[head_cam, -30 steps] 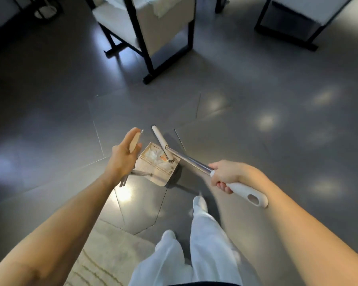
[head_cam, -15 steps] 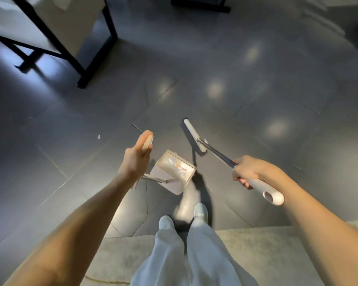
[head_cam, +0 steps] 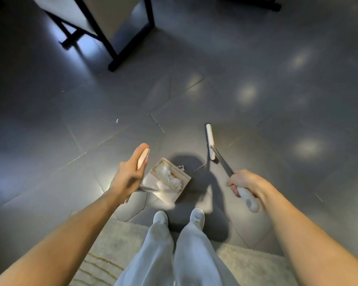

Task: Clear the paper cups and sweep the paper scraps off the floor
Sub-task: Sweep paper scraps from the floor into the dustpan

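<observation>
White paper scraps [head_cam: 168,176] lie in the dustpan [head_cam: 181,183] held by the left grip [head_cam: 129,174], the right grip [head_cam: 246,182] clasps the broom [head_cam: 210,141], and one scrap [head_cam: 117,120] at eleven o'clock lies unswept on the floor [head_cam: 256,65].

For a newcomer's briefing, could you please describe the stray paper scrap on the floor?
Find the black metal furniture leg on the grey tiled floor. Between it and the left hand lies a tiny white paper scrap, alone on tile, unlike those heaped in the beige dustpan.
</observation>
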`<state>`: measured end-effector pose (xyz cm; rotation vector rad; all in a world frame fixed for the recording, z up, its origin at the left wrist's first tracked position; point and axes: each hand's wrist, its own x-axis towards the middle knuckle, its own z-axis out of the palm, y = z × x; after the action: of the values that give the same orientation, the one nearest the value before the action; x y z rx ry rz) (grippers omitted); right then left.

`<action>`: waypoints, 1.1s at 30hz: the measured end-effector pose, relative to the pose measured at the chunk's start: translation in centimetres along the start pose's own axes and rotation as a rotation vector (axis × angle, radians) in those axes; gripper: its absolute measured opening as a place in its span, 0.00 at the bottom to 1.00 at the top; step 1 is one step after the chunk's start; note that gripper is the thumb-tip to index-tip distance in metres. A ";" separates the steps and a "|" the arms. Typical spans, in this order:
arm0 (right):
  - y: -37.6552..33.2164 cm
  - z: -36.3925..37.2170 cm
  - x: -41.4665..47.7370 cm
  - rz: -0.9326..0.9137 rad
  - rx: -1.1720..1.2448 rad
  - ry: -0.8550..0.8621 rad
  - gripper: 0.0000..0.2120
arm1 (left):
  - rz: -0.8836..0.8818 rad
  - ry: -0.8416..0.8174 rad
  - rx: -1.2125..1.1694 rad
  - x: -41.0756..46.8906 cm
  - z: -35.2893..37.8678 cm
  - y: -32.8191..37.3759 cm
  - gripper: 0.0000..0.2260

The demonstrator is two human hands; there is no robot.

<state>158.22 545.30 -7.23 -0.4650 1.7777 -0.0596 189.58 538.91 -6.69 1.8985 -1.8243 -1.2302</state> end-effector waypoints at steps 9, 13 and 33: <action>-3.7 5.6 0.2 0.000 -0.151 -0.292 0.15 | -0.082 0.167 -0.007 0.6 0.1 -1.8 0.17; -6.0 7.7 -0.8 0.028 -0.228 -0.351 0.16 | -0.073 0.221 -0.061 1.6 -0.9 -1.9 0.19; -42.0 17.5 0.8 -0.285 -0.519 -0.281 0.26 | -0.180 0.572 -0.327 16.9 -22.1 -9.3 0.17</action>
<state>186.26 510.05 -0.61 -1.0463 1.4285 0.2632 209.30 517.13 -6.06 1.9803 -1.1120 -0.8395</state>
